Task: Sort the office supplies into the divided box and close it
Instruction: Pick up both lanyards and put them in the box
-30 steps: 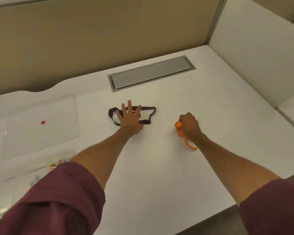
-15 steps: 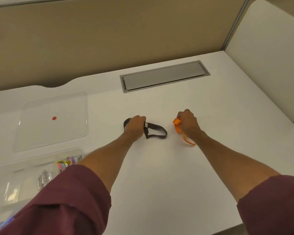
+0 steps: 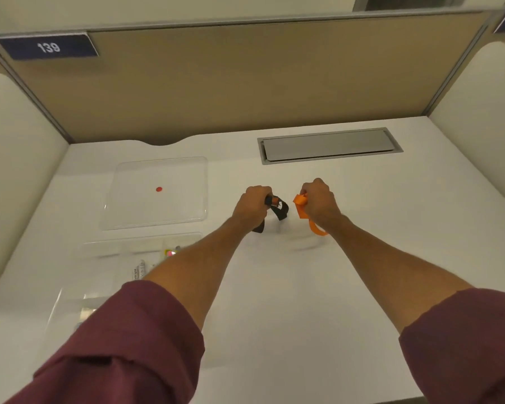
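Observation:
My left hand point(image 3: 251, 207) is closed around a black strap point(image 3: 281, 210), lifted just above the white desk; loops of it hang out on both sides of the fist. My right hand point(image 3: 318, 201) is clenched on an orange strap point(image 3: 300, 201), whose tail curls down below the wrist. The two fists sit side by side, a short gap apart. The clear divided box point(image 3: 105, 252) lies open at the lower left, partly hidden by my left sleeve, with small coloured items and white tubes in its compartments. Its clear lid point(image 3: 134, 199), marked with a red dot, lies flat behind it.
A grey metal cable hatch point(image 3: 330, 145) is set into the desk at the back right. Beige partition walls point(image 3: 245, 80) close in the desk at the back and on both sides. A blue plate reads 139 point(image 3: 48, 47) at the top left.
My left hand went from flat on the black strap to gripping and lifting it. Both fists drew closer together. The camera tilted up, showing more of the partition.

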Available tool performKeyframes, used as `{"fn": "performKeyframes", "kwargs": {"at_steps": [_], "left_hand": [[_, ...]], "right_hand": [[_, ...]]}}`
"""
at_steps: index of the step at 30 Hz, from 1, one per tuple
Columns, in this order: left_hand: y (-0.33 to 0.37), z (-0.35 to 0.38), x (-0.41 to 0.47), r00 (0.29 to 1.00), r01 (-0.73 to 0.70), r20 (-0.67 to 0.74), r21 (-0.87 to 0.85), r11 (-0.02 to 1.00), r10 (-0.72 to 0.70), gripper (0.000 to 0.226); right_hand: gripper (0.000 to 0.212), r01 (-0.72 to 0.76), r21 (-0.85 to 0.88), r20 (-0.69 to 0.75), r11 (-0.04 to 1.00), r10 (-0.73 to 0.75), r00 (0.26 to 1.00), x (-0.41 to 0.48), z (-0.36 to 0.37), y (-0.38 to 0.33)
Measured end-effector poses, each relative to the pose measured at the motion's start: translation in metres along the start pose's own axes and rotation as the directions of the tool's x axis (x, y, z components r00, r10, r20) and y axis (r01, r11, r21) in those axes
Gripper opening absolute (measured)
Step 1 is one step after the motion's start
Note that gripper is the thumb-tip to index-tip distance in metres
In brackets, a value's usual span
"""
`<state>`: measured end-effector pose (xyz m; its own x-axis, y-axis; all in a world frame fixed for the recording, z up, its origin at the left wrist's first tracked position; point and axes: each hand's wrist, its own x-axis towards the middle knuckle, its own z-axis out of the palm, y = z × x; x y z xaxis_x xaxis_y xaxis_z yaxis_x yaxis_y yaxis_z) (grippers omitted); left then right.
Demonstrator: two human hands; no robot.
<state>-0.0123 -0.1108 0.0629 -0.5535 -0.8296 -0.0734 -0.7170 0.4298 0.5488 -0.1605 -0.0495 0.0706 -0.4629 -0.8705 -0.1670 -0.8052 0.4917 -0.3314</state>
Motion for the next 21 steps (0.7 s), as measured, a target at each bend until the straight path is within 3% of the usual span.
{"fn": "performKeyframes", "kwargs": {"at_steps": [12,21], "left_hand": [[-0.112,-0.141,-0.108,0.966,-0.141,-0.221,-0.033,0.989,0.13,0.012],[-0.214,-0.195,-0.181,0.957,-0.076,-0.284,-0.024,0.997,0.066,0.012]], "right_hand": [[0.035,0.167,0.031,-0.053,0.985,-0.165,0.985,-0.057,0.024,-0.17],[0.033,0.284,0.025,-0.08,0.958,-0.282,0.956,-0.102,0.062,-0.271]]}}
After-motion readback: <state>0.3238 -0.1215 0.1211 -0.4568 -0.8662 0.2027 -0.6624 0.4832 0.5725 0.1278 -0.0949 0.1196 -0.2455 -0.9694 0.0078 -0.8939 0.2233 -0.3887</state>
